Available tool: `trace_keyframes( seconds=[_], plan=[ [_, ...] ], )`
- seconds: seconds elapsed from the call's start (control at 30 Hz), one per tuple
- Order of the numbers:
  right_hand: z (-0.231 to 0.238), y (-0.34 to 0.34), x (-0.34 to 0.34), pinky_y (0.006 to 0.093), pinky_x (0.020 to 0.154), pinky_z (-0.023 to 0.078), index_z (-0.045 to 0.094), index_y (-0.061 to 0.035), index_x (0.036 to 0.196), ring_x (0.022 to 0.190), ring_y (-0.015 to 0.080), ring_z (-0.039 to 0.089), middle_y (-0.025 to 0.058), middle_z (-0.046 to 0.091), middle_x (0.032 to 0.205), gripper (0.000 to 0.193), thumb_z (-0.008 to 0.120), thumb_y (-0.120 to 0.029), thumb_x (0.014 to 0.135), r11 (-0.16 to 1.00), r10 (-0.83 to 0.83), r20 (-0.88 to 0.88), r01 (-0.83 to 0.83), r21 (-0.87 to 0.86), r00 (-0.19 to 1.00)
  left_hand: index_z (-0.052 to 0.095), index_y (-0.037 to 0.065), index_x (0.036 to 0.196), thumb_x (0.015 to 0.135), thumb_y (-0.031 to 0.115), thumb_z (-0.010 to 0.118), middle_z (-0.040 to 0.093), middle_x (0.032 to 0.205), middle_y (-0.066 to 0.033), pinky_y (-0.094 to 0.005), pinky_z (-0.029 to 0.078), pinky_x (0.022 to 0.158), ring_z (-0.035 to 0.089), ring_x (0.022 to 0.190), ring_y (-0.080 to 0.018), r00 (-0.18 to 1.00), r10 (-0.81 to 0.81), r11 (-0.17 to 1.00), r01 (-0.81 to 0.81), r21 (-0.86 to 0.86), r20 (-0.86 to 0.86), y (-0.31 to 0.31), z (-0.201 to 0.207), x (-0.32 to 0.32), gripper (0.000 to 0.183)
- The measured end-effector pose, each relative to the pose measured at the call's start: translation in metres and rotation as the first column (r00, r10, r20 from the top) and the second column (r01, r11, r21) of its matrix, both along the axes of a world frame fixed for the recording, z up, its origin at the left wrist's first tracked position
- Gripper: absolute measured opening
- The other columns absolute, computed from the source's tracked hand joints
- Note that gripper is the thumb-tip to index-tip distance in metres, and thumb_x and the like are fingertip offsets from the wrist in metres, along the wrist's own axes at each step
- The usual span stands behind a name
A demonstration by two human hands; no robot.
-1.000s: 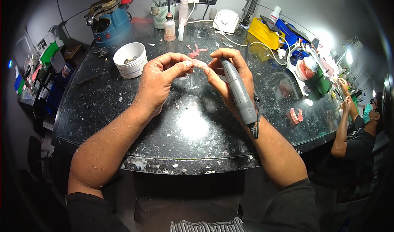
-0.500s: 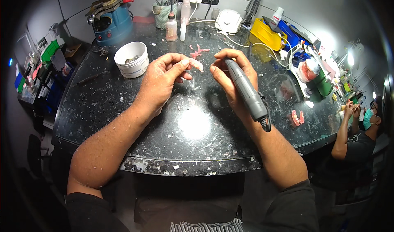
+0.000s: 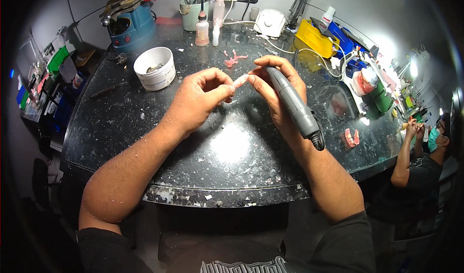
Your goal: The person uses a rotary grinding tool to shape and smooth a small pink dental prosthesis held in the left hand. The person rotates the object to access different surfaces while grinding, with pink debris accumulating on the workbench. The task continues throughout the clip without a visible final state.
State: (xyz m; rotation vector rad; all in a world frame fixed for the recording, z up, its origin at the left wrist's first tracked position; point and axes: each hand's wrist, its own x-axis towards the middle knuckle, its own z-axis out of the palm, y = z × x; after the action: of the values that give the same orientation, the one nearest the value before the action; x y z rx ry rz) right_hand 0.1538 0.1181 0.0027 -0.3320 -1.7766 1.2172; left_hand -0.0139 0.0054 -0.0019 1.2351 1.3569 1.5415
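Note:
Between the fingertips of my left hand (image 3: 197,99) is a small pink denture piece (image 3: 240,81), pinched by thumb and forefinger. My right hand (image 3: 270,93) wraps a dark grey rotary handpiece (image 3: 293,102), its cord end toward my wrist. The thumb of that hand reaches the far end of the denture piece and seems to touch it. Whether a bur sits in the handpiece's tip is hidden by my fingers. Just beyond my hands lies a branching pink scrap (image 3: 235,58). A pink denture with pale teeth (image 3: 352,137) rests on the black table right of my right forearm.
Left of my hands stands a white tub (image 3: 154,83) with something in it; a dark thin tool (image 3: 108,90) lies nearby. At the back are a blue machine (image 3: 133,35), bottles (image 3: 202,34) and a white control box (image 3: 269,23). Yellow bin (image 3: 314,38) and a masked person (image 3: 425,159) are at right.
My hands have come together: the left moved slightly right and down with the denture piece, and the right thumb now meets it. The handpiece shifted a little to the right.

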Motion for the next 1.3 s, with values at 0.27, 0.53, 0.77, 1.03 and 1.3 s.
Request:
trace_keyframes(
  seconds=[0.27, 0.53, 0.77, 1.03, 1.3],
  plan=[
    [0.007, -0.006, -0.001, 0.0257, 0.085, 0.053, 0.062, -0.004, 0.116, 0.094, 0.011, 0.065, 0.006, 0.068, 0.1, 0.026, 0.07, -0.002, 0.091, 0.996, 0.086, -0.034, -0.086, 0.004, 0.996, 0.066, 0.002, 0.115, 0.09, 0.014, 0.074, 0.069, 0.101, -0.0056, -0.0262, 0.05, 0.085, 0.064, 0.097, -0.0116, 0.995, 0.091, 0.984, -0.082, 0.16, -0.049, -0.001, 0.007, 0.011, 0.029],
    [0.007, -0.009, 0.001, 0.0253, 0.086, 0.053, 0.06, -0.004, 0.119, 0.095, 0.0113, 0.066, 0.0074, 0.068, 0.102, 0.029, 0.068, 0.0, 0.092, 0.976, 0.189, -0.069, -0.195, -0.095, 0.979, 0.062, -0.001, 0.126, 0.097, 0.02, 0.064, 0.07, 0.106, -0.0077, -0.0272, 0.052, 0.086, 0.069, 0.094, -0.0165, 0.91, -0.197, 0.977, 0.212, 0.001, 0.366, -0.004, 0.008, 0.001, 0.036],
    [0.013, -0.011, 0.006, 0.0244, 0.075, 0.05, 0.063, -0.0043, 0.122, 0.083, 0.0101, 0.06, 0.0068, 0.067, 0.097, 0.03, 0.068, -0.005, 0.092, 1.0, -0.002, -0.014, 0.003, 0.015, 1.0, 0.06, -0.001, 0.124, 0.09, 0.011, 0.07, 0.068, 0.107, -0.0089, -0.0324, 0.053, 0.1, 0.067, 0.103, -0.0176, 0.87, -0.14, 0.99, 0.116, 0.08, 0.472, -0.005, 0.012, 0.006, 0.037],
    [0.006, -0.028, -0.003, 0.0288, 0.087, 0.052, 0.067, -0.0043, 0.11, 0.095, 0.0166, 0.067, 0.0104, 0.068, 0.103, 0.03, 0.075, -0.005, 0.08, 0.971, -0.024, -0.143, 0.057, 0.231, 0.989, 0.061, 0.0, 0.107, 0.09, 0.006, 0.069, 0.069, 0.109, -0.0137, -0.0366, 0.051, 0.1, 0.067, 0.104, -0.0204, 0.927, -0.023, 0.974, -0.065, 0.219, 0.375, -0.004, 0.006, 0.01, 0.019],
    [0.001, -0.024, -0.007, 0.0299, 0.085, 0.055, 0.066, -0.0038, 0.108, 0.093, 0.0186, 0.069, 0.0106, 0.069, 0.099, 0.03, 0.075, -0.004, 0.079, 0.891, -0.031, -0.12, 0.082, 0.446, 0.992, 0.066, -0.003, 0.1, 0.091, -0.003, 0.067, 0.072, 0.103, -0.0136, -0.0289, 0.056, 0.091, 0.069, 0.096, -0.0154, 0.962, 0.109, 0.944, -0.179, 0.278, 0.25, -0.007, 0.008, 0.016, 0.009]
  ],
)
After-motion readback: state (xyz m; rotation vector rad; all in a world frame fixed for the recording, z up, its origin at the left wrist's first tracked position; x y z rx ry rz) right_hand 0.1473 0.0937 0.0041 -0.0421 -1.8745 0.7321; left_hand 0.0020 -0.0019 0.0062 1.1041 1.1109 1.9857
